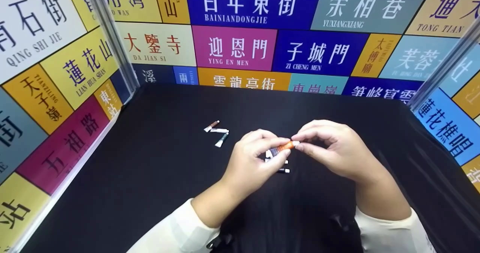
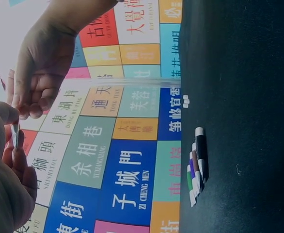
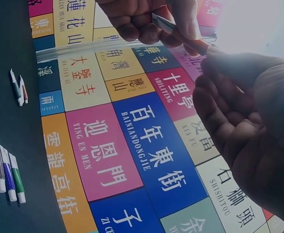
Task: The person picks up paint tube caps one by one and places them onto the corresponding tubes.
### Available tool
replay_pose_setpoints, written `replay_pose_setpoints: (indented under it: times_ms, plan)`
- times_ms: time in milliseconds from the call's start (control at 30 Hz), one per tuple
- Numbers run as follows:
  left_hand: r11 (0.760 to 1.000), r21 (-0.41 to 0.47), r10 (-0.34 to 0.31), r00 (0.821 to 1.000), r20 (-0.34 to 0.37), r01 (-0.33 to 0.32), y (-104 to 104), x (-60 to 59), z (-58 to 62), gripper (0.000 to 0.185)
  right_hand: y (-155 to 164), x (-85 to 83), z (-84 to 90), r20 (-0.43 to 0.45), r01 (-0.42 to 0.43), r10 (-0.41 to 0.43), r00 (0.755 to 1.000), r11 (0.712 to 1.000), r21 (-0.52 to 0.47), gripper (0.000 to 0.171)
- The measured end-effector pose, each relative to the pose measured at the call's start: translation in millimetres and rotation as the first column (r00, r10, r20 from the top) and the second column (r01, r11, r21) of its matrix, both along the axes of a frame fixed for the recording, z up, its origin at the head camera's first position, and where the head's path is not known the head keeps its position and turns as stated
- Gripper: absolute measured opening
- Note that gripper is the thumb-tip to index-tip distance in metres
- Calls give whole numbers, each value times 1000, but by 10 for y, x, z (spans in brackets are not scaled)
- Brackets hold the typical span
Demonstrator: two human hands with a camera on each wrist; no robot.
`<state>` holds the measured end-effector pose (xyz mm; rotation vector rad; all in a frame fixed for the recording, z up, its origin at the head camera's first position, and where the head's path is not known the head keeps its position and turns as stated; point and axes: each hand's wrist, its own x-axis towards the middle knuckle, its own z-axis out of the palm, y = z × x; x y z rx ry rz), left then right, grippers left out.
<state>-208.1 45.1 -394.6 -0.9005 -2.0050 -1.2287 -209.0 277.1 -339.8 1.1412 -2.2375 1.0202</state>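
Both hands meet above the middle of the black table, holding one orange marker between them, clear of the surface. The left hand grips the marker's barrel with its fingers and thumb curled round the darker lower part. The right hand pinches the marker's far right tip between thumb and fingertips, its remaining fingers loosely bent. The marker lies roughly level, slightly raised toward the right.

Directly beneath the hands, a row of markers lies on the table, mostly hidden in the head view. The left wrist view shows this row side by side and touching, with green, purple and black barrels and white caps. The right wrist view shows the same row, with purple and green barrels distinguishable.

To the far left of the hands, well apart from them, three more markers lie in a loose cluster on the table: one with a brownish-red end, one mostly white, one with a dark greenish end. Two of them appear in the right wrist view, lying close together.

Panels printed with coloured blocks of Chinese characters and Latin lettering stand along the far, left and right edges of the table. White sleeves cover both forearms at the near edge.
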Motion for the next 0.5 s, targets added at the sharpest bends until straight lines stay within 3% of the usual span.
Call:
replay_pose_setpoints:
  times_ms: [500]
  plan:
    - [1000,-22,-7,998,61,9,-1,-25,-19,17,-3,-3,-32,38,118,-125,991,983,141,14]
